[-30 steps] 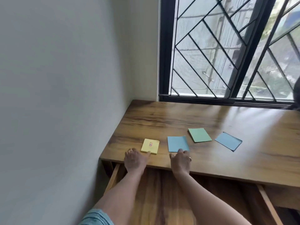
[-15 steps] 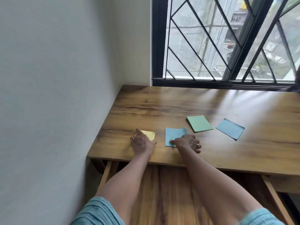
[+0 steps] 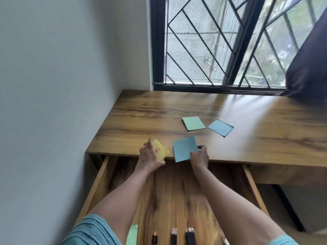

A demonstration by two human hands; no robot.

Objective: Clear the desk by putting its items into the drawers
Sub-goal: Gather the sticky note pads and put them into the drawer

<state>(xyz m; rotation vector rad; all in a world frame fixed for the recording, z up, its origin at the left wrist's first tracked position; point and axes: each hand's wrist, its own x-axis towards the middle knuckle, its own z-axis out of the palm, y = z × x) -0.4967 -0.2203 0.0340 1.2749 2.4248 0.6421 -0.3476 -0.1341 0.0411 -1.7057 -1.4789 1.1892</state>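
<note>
The left hand (image 3: 150,157) grips one yellow pad (image 3: 160,151) and tilts it up at the front edge of the counter (image 3: 265,149). The right hand (image 3: 199,157) pinches one blue pad (image 3: 184,148) by its near corner, and that pad is also lifted and tilted at the edge. Both arms reach over the open drawer (image 3: 177,191), which is pulled out under the counter. Two more pads lie flat farther back on the counter: one green pad (image 3: 193,123) and, just beside it on the right, a second blue pad (image 3: 220,127). That makes four pads: one yellow, one green and two blue. In the near end of the drawer there is a green slip (image 3: 132,235) and three small dark things (image 3: 174,236), too blurry to name. Half a second ago both held pads lay flat on the counter under the hands; now they are picked up. The green pad and the far blue pad have not moved.
</note>
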